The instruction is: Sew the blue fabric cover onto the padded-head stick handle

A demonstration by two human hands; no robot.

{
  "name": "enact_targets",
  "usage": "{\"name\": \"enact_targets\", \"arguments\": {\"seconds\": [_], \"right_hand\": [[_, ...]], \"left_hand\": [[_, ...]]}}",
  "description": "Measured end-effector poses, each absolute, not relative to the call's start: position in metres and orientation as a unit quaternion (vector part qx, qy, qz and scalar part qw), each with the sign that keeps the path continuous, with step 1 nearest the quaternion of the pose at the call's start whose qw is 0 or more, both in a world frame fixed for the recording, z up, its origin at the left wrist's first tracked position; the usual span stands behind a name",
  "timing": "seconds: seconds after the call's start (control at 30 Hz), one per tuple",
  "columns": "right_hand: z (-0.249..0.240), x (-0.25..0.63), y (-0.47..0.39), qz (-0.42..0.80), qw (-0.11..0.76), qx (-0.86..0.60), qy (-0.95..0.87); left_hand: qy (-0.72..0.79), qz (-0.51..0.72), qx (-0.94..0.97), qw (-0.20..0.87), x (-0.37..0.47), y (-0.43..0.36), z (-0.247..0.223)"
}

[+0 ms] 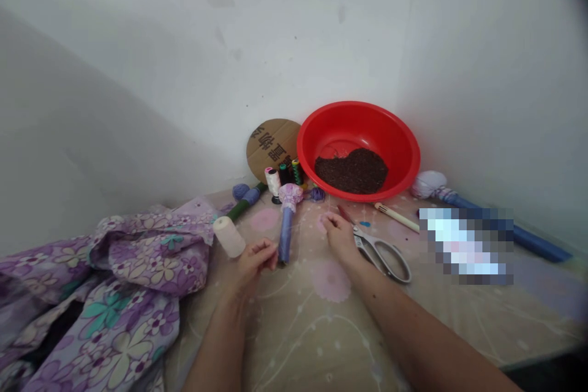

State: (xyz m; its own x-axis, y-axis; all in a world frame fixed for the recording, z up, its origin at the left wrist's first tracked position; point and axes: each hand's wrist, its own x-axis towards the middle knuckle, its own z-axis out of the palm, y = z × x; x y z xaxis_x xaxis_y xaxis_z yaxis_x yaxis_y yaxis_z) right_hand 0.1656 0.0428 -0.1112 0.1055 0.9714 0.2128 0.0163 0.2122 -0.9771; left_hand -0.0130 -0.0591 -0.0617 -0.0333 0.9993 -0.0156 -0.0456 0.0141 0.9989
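1. Left hand [255,258] low over the table [298,337], fingers bent toward the thumb beside the lower end of a blue stick [285,236]. Cannot tell whether they grip it or only sit at its edge.
2. The stick lies between the two hands, its far end topped by a bunched floral wrap [291,195].
3. Right hand [340,234] to the right of the stick, apart from it — thumb and fingers drawn close together. Whether anything thin is pinched there, cannot tell.
4. Scissors [386,257] just beside the right hand, grey handles toward the near side.
5. White thread cone [229,237] tilted, just beyond the left hand; purple flowered cloth [151,263] heaped farther left.
6. Behind the wrapped end: several small thread spools [274,184], a purple yarn ball [316,195], a cardboard disc [271,147] leaning at the wall.
7. Red basin [404,153] at the back, dark loose material [353,171] inside.
8. Far right — a white ball-shaped head [429,184] on another blue shaft [533,239]; a pixelated patch hides what lies in front.
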Motion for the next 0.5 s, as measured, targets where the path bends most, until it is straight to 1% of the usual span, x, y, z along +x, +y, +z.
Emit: {"name": "enact_targets", "arguments": {"seconds": [0.17, 0.3, 0.37, 0.5], "right_hand": [[-0.110, 0.174, 0.046, 0.336, 0.633, -0.521, -0.464], [-0.103, 0.169, 0.039, 0.274, 0.679, -0.511, -0.450], [-0.100, 0.166, 0.033, 0.261, 0.671, -0.496, -0.485], [-0.096, 0.163, 0.023, 0.233, 0.615, -0.473, -0.587]], "left_hand": [[0.539, 0.476, 0.483, 0.500, -0.014, -0.057, -0.063], [0.534, 0.475, 0.498, 0.491, -0.013, -0.059, -0.061], [0.529, 0.478, 0.498, 0.493, -0.013, -0.059, -0.060], [0.532, 0.485, 0.493, 0.489, -0.012, -0.060, -0.058]]}}
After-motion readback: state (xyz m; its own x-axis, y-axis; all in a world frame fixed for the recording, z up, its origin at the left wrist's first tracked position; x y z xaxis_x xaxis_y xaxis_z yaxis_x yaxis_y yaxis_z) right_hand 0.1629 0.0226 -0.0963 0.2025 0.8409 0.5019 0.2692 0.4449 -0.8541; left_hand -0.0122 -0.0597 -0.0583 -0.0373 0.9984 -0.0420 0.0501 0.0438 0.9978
